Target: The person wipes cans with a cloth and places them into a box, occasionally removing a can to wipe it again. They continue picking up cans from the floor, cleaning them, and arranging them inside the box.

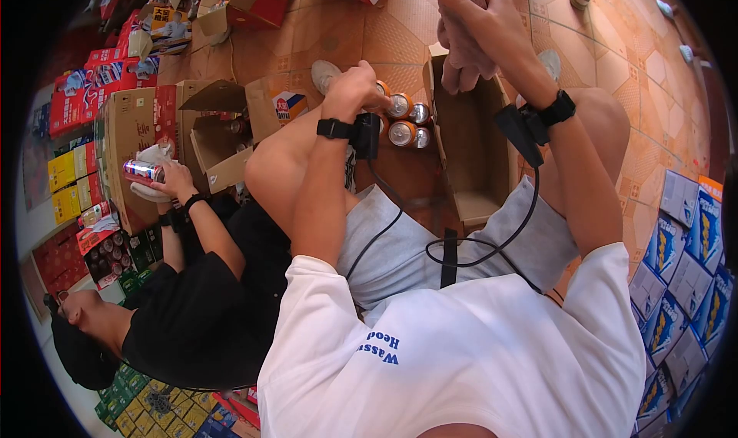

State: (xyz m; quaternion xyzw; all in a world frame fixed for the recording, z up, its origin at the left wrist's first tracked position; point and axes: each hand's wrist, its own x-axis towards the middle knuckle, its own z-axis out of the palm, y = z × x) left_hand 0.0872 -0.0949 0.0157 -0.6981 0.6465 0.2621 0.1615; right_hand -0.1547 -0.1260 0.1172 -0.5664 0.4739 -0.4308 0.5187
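My left hand (352, 89) is bent over the left side of a small group of orange-and-silver cans (400, 106) on the tiled floor. Its fingers curl around the edge of one can (383, 89), partly hiding it. Higher up and to the right, my right hand (488, 21) grips a crumpled brownish cloth (461, 49), which hangs down over the far end of an open cardboard box (477, 153). That box stands between my legs, just right of the cans, and its visible inside is bare cardboard.
At left, a person in black holds a can (144, 171) with a white cloth. Beside them stands another open carton (219, 142) with cans inside. Stacked drink cases (73, 99) line the left, and blue cases (676, 261) the right. Black cables (492, 257) cross my lap.
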